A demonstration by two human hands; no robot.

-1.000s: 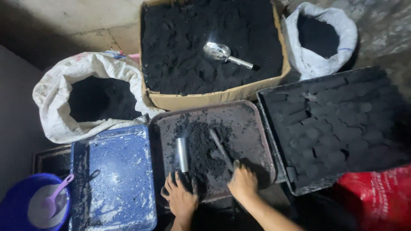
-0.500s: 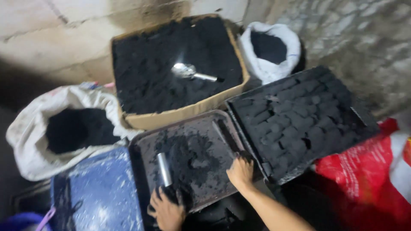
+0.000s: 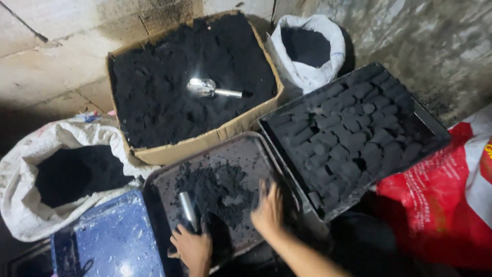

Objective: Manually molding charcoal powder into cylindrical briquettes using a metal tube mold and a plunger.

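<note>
A dark metal tray (image 3: 163,191) lies in front of me with a heap of black powder (image 3: 215,191) on it. A short shiny metal tube (image 3: 187,206) stands tilted at the heap's left edge. My left hand (image 3: 193,250) curls around the tube's lower end at the tray's near rim. My right hand (image 3: 267,209) is motion-blurred and rests on the right side of the tray. Its fingers stretch toward the powder, and I see nothing in it.
Behind the tray is a cardboard box (image 3: 205,141) of black powder with a metal scoop (image 3: 207,87) in it. Right of it a black tray holds several dark briquettes (image 3: 348,134). White sacks (image 3: 28,159) (image 3: 330,48) of powder, a blue dusty lid (image 3: 110,237) and a red bag (image 3: 435,210) surround them.
The view has swung left and closer. My left hand has moved up onto the tube's lower end. My right hand has slid from the tray's right rim inward to the powder.
</note>
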